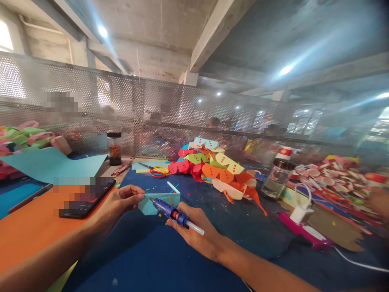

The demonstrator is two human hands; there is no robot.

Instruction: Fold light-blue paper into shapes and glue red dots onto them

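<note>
Between thumb and fingers, my left hand (129,198) pinches the left end of a light blue folded paper piece (148,208). My right hand (196,227) is wrapped round a blue hot glue gun (165,209). A white glue stick (195,228) pokes out of its back end. The gun's tip points left and lies at the paper, close to my left fingertips; whether it touches cannot be made out. Just beyond the paper are a narrow white-and-blue strip and small coloured scraps. Scissors (159,172) with red and yellow handles rest behind my hands.
A pile of colourful cut-paper shapes (219,172) lies at the back centre. A phone (91,198) rests on orange paper at left. Jars (114,148) stand left and right. A pink power strip (305,230) with a white plug sits at right. A perforated metal screen (170,97) closes the back.
</note>
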